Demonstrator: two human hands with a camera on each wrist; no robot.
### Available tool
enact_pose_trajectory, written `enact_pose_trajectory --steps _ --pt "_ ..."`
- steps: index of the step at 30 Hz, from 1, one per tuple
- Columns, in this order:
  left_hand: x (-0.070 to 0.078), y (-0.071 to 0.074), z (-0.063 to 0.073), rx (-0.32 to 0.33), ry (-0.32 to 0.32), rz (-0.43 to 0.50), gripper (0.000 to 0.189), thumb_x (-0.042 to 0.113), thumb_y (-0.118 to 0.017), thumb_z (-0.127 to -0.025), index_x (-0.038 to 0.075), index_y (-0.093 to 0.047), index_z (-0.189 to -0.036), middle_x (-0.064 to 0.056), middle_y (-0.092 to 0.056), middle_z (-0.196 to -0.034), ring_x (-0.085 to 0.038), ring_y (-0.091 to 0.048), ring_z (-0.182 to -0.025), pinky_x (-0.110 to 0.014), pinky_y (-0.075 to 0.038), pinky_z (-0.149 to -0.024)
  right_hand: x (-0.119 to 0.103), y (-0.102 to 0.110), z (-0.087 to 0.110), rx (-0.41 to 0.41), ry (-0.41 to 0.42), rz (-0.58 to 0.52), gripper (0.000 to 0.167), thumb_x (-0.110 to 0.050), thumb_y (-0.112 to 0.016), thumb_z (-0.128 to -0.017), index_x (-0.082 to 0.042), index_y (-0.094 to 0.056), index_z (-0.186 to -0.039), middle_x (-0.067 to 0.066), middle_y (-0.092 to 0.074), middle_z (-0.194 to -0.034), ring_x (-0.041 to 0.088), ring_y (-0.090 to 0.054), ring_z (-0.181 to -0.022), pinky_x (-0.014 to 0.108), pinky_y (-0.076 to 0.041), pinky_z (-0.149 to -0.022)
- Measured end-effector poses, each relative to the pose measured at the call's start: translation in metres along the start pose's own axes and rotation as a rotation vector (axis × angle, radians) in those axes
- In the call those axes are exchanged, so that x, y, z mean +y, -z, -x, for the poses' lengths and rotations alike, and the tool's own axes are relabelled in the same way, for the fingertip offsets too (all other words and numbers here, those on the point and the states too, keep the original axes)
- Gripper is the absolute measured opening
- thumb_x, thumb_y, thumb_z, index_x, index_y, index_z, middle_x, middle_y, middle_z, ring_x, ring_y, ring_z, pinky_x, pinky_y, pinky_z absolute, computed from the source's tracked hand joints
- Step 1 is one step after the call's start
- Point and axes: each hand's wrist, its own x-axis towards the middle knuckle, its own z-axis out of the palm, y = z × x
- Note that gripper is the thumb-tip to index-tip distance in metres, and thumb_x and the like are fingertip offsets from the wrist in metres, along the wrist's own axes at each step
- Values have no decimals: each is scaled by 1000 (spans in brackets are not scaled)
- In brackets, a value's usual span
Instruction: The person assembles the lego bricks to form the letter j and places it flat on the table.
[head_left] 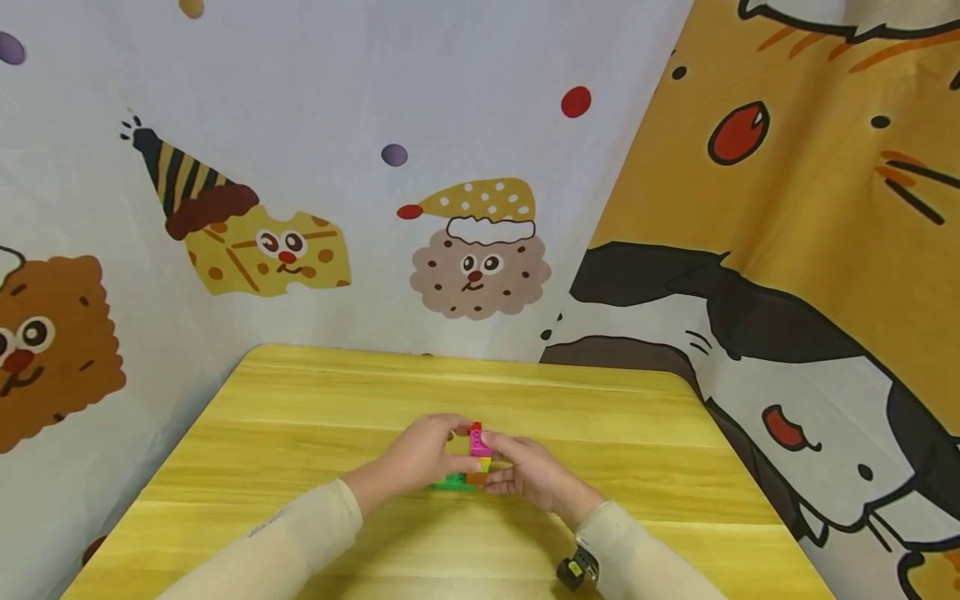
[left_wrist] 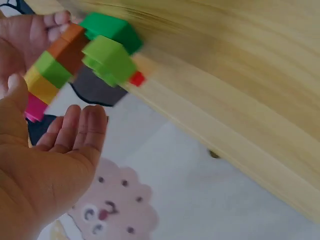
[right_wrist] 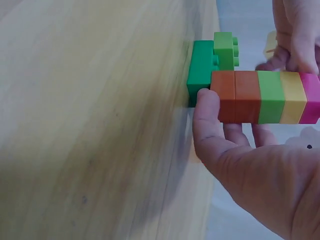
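Note:
A toy-block tower stands upright, with brown blocks (right_wrist: pixel 235 97) low down, then a light green block (right_wrist: pixel 271 97), a yellow block (right_wrist: pixel 292 97) and a pink block (head_left: pixel 478 443). A red piece (head_left: pixel 476 426) tops it in the head view. At its foot lies a dark green block (right_wrist: pixel 201 65), carrying another light green block (left_wrist: pixel 109 60). My right hand (head_left: pixel 536 477) holds the tower from the right, one finger against the lower brown block. On the other side, my left hand (head_left: pixel 416 454) surrounds it loosely, fingers extended; whether they touch is unclear.
Everything stands on a wood-grain table (head_left: pixel 315 392), whose far edge meets a printed cloth (head_left: pixel 480 83). A second patterned cloth (head_left: pixel 645 192) hangs along the right side. A small black device (head_left: pixel 572 572) sits at my right wrist.

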Motion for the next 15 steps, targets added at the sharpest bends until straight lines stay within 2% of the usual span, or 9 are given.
enact_pose_trajectory --steps 3,8,11,15 --pt "-13 6 11 -27 40 -69 67 49 -79 -80 6 -63 -129 -8 -66 -123 -28 -62 -111 -43 -53 -92 1 1 0 -14 -11 14 72 -57 -55 -96 2 -54 -136 18 -61 -129 41 -63 -109 52 -52 -94" --pt "-31 3 26 -83 37 -156 67 46 -81 -79 6 -62 -129 -10 -63 -129 -31 -58 -119 -48 -48 -100 0 5 5 -30 -8 17 71 -61 -48 -97 -1 -56 -134 17 -61 -130 39 -62 -111 53 -50 -96" --pt "-35 -2 29 -65 8 -173 65 43 -81 -80 6 -62 -129 -10 -63 -129 -31 -57 -120 -47 -47 -102 -3 7 6 -24 -6 32 70 -64 -45 -97 -4 -59 -132 16 -62 -126 39 -61 -111 53 -50 -96" --pt "-35 -6 30 -30 -24 -187 56 35 -83 -80 6 -64 -125 -9 -66 -122 -28 -62 -113 -44 -51 -97 -3 7 5 -1 0 53 72 -61 -47 -98 0 -54 -135 16 -62 -123 38 -61 -112 52 -50 -97"
